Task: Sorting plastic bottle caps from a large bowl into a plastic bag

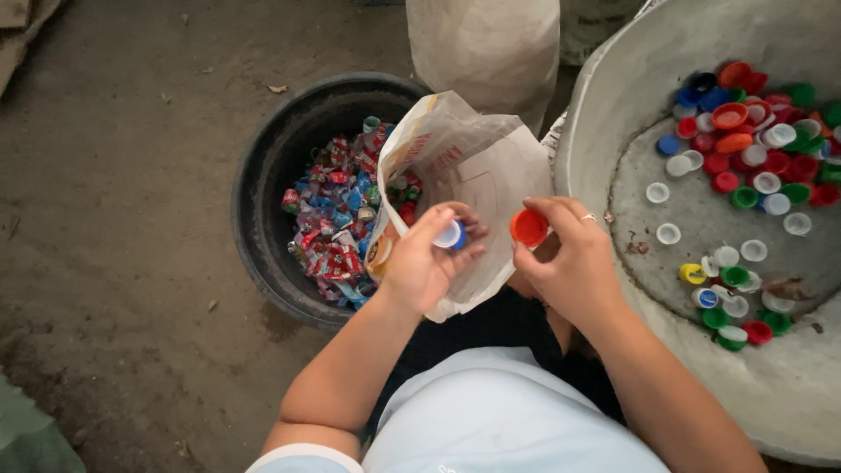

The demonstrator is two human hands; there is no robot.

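1. A bare dirt floor [131,175], brown and scattered with small dry bits, fills the left of the view; no raised surface is in use.
2. A black round tub [263,210] stands on the floor, holding crumpled red and blue plastic wrappers [337,215].
3. An open pale paper bag [477,175] with orange print leans over the tub's right rim; a light sack [482,44] stands behind it.
4. At right, a wide grey basin [631,79] holds loose bottle caps [762,140] in red, white, green, blue and orange.
5. The left hand [425,263] curls its fingers around a blue-and-white cap [451,235] over the bag's mouth.
6. The right hand [565,258], wearing a ring, pinches a red cap [529,227] beside it, hiding part of the bag.
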